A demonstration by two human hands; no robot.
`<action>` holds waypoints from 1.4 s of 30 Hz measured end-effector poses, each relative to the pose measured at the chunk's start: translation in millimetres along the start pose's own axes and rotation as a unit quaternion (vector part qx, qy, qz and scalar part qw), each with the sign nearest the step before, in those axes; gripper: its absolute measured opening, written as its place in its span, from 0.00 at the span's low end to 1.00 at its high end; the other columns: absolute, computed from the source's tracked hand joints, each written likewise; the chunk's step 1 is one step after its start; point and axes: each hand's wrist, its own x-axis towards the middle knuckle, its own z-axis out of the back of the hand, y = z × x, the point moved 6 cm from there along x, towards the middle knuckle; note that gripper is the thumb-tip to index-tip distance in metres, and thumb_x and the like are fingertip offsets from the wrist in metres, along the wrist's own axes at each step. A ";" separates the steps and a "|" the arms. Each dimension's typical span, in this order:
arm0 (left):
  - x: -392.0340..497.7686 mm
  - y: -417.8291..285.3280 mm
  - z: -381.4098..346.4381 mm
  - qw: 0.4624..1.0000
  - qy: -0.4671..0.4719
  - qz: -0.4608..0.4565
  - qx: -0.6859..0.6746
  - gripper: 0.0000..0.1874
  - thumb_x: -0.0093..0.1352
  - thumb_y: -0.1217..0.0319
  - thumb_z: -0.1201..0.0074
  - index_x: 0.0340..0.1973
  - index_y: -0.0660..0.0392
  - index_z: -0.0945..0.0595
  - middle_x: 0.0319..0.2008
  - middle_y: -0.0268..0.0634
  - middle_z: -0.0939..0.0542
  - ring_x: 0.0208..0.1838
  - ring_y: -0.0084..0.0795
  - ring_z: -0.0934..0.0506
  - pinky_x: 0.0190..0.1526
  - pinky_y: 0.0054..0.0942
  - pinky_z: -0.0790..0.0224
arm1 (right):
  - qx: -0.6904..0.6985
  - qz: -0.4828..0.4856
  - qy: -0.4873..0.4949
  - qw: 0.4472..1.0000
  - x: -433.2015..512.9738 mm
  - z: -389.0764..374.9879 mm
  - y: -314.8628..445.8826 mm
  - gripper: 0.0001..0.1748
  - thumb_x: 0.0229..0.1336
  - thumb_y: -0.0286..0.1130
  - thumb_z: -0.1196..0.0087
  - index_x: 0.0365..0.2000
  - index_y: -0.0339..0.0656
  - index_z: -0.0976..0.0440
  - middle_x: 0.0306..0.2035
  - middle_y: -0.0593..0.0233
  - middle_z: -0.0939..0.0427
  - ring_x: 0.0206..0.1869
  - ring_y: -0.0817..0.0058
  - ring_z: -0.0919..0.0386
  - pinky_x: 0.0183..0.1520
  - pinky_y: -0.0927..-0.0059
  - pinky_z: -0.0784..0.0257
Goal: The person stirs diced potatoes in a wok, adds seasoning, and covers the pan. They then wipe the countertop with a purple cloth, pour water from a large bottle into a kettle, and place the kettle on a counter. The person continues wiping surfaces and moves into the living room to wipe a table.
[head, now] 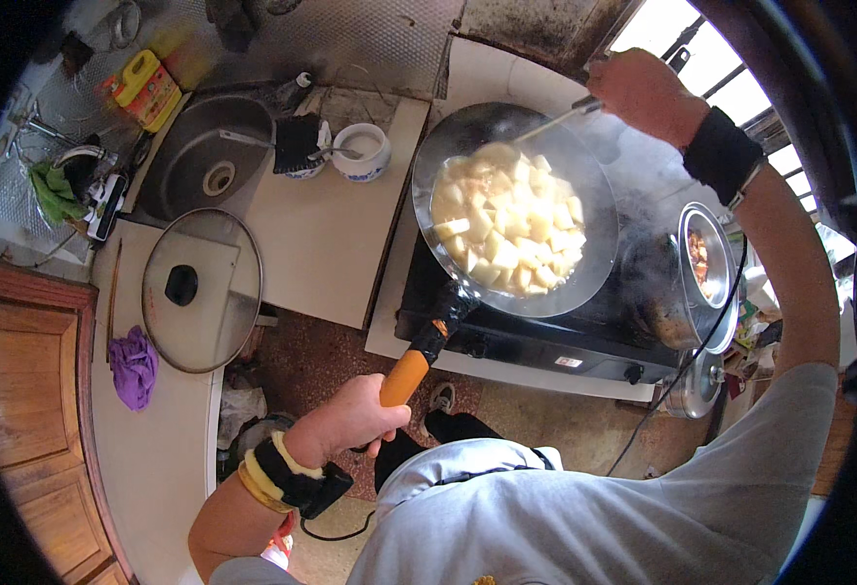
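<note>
My left hand [364, 418] grips the end of the orange wooden handle [405, 376] of a wok [595, 219] on a black gas stove [538, 333]. In the wok lie pale chunks, probably potato [520, 219], in brownish liquid, with steam rising at the right. My right hand [648, 93], raised above the wok's far right side, is closed on the upper end of a long-handled ladle [554, 126]. The ladle's bowl rests in the liquid near the wok's far edge, partly hidden.
A metal pot [666, 292] with a bowl of reddish-brown food [697, 256] stands right of the wok. Leftward are a white jar [362, 152] with a spoon, a sink [179, 157], a glass lid [212, 322] and a purple cloth [133, 369]. A black cable [684, 373] hangs at the right.
</note>
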 end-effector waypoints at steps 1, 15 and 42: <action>0.3 -0.2 0.3 1.000 -0.001 -0.001 0.004 0.11 0.58 0.70 0.51 0.29 0.65 0.31 0.15 0.35 0.29 0.11 0.22 0.31 0.13 0.22 0.39 | -0.001 0.022 0.007 1.000 -2.0 0.9 3.8 0.11 0.41 0.33 0.40 0.28 0.40 0.26 0.30 0.66 0.28 0.35 0.68 0.26 0.39 0.67 0.31; 1.9 3.1 -1.4 1.000 -0.011 -0.010 -0.014 0.09 0.60 0.72 0.51 0.28 0.64 0.32 0.15 0.35 0.30 0.10 0.22 0.33 0.11 0.21 0.42 | -0.026 0.048 0.080 0.995 -45.0 26.3 46.1 0.09 0.46 0.28 0.49 0.32 0.39 0.27 0.27 0.67 0.30 0.31 0.74 0.28 0.33 0.72 0.30; 3.3 4.9 -2.2 1.000 -0.013 0.001 0.000 0.09 0.58 0.72 0.50 0.28 0.64 0.32 0.15 0.35 0.29 0.11 0.22 0.33 0.12 0.21 0.41 | 0.015 -0.058 -0.065 0.996 -24.9 18.8 -23.2 0.15 0.43 0.34 0.41 0.34 0.41 0.26 0.30 0.62 0.26 0.36 0.65 0.26 0.39 0.66 0.30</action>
